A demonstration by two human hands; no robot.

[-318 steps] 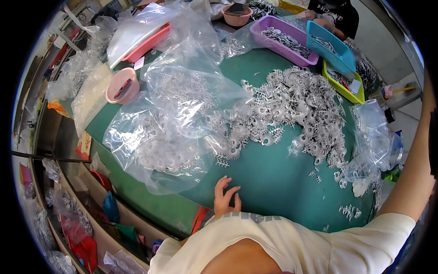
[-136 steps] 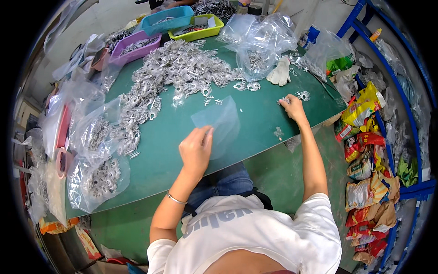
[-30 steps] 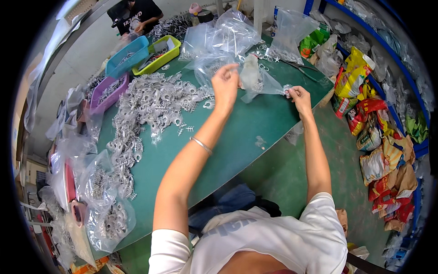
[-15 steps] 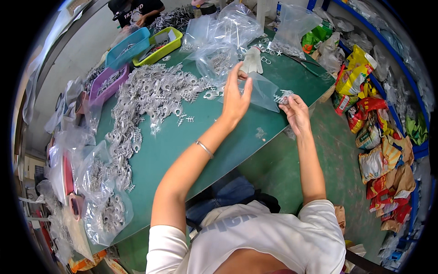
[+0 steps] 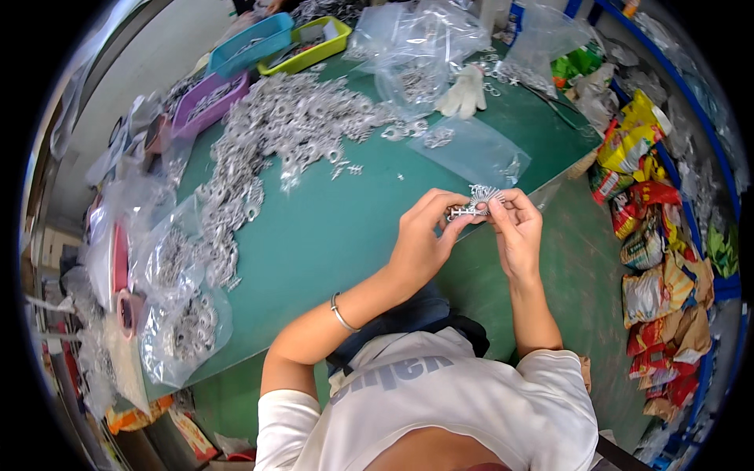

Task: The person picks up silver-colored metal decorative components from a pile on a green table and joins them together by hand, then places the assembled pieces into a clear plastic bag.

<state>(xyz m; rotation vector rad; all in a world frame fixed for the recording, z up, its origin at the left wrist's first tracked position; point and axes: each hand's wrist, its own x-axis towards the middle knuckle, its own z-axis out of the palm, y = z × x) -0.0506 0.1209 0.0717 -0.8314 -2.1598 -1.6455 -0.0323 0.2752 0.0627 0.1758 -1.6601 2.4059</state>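
Over the table's near right edge, my two hands meet around small grey toothed parts (image 5: pixel 485 198). My right hand (image 5: pixel 518 231) pinches a fan-shaped one between thumb and fingers. The fingers of my left hand (image 5: pixel 424 235) are closed beside it on a small grey fishbone-shaped piece (image 5: pixel 463 211). Just beyond, a clear plastic bag (image 5: pixel 479 153) lies flat on the green table (image 5: pixel 338 228), with a few grey parts near its left end. A large pile of the same grey toothed parts (image 5: pixel 283 118) spreads over the table's far left.
A white glove (image 5: pixel 463 93) lies past the bag, with tongs-like dark tool handles (image 5: pixel 554 106) to its right. Blue (image 5: pixel 251 45), yellow-green (image 5: pixel 306 53) and purple (image 5: pixel 206 110) baskets stand at the far left. Filled clear bags (image 5: pixel 184 322) line the left edge; colourful packages (image 5: pixel 644 212) fill a right-hand rack.
My left hand has come back from the clear bag to my right hand and taken hold of a grey piece. The bag now lies flat, and the view has shifted.
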